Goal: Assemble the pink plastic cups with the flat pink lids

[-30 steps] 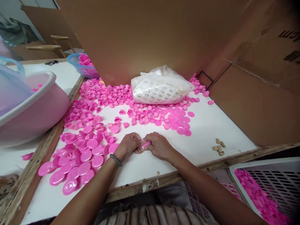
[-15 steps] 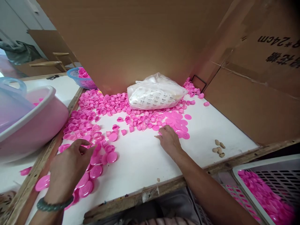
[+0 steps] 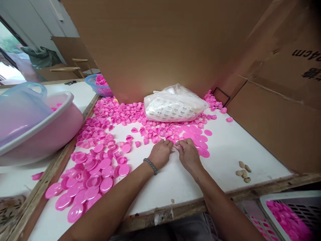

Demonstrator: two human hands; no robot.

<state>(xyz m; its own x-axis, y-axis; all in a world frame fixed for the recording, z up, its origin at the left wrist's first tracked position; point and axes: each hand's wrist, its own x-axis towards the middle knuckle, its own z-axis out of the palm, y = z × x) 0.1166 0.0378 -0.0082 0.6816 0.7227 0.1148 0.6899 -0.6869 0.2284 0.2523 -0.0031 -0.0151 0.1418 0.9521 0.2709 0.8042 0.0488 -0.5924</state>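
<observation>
My left hand, with a beaded bracelet at its wrist, has its fingers curled over the white tabletop. My right hand faces it closely, thumb and forefinger pinched together. The fingertips almost meet. Whatever they hold is too small and too covered to make out. Just beyond the fingers lie small pink plastic cups. Thin flat pink discs overlap beside my right hand. More pink caps with round flat tops are heaped at the left.
A tied clear bag of printed white packets rests among the cups against a tall cardboard sheet. Left stands a pink basin, behind it a blue basket. Peanuts lie right. A pale crate of pink pieces sits below the edge.
My left hand has left the heap of caps at the left and come across to my right hand. My right hand stays near the discs. The view has shifted slightly left.
</observation>
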